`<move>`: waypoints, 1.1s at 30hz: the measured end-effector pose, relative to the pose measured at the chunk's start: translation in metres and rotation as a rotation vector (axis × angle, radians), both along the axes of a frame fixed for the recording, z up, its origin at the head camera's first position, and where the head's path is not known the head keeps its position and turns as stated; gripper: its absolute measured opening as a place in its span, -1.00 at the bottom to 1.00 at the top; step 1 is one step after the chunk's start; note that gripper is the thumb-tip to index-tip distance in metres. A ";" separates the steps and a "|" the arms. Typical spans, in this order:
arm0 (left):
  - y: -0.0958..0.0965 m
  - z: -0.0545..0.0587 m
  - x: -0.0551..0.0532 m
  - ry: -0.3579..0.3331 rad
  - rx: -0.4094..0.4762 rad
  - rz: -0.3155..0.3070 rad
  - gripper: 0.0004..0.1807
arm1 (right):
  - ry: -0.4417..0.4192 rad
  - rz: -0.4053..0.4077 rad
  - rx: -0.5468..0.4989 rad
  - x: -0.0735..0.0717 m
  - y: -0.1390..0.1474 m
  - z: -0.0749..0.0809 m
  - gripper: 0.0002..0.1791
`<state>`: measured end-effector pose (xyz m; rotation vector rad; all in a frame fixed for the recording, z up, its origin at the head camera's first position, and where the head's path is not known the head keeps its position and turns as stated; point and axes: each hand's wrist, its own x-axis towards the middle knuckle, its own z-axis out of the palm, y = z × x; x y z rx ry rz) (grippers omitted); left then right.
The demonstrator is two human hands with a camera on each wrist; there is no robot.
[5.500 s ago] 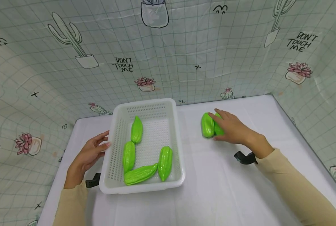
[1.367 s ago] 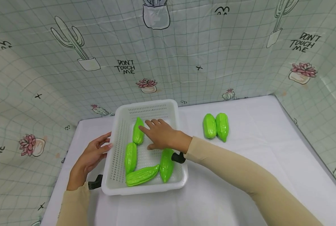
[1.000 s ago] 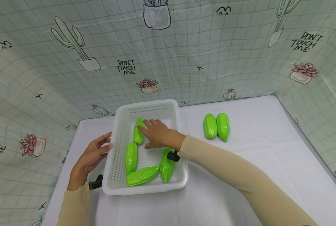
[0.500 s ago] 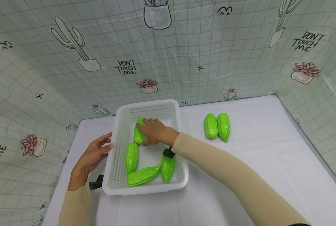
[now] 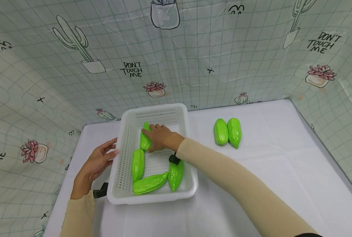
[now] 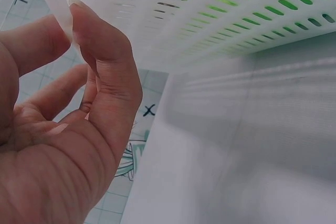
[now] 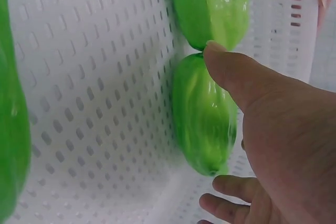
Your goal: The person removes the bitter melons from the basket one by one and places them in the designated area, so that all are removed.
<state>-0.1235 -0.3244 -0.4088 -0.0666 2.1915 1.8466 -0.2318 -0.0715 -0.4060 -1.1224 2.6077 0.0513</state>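
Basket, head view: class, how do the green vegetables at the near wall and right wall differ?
The near vegetable lies crosswise; the right vegetable lies roughly lengthwise. The near vegetable's pointed end aims right, the right vegetable's down the picture. The near vegetable shows whole, while a black mount partly hides the right vegetable. Both are glossy green.

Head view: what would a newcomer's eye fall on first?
Probably the four glossy green gourds in the white basket, left of centre, with two more gourds side by side on the white table to its right. Next come the right hand at the far gourd in the basket and the left hand holding the basket's left edge. Behind them, a cactus-print backdrop reads DON'T TOUCH ME.
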 end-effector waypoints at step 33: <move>0.000 -0.001 0.002 0.016 -0.015 -0.007 -0.19 | 0.013 0.020 0.097 -0.003 -0.007 -0.003 0.07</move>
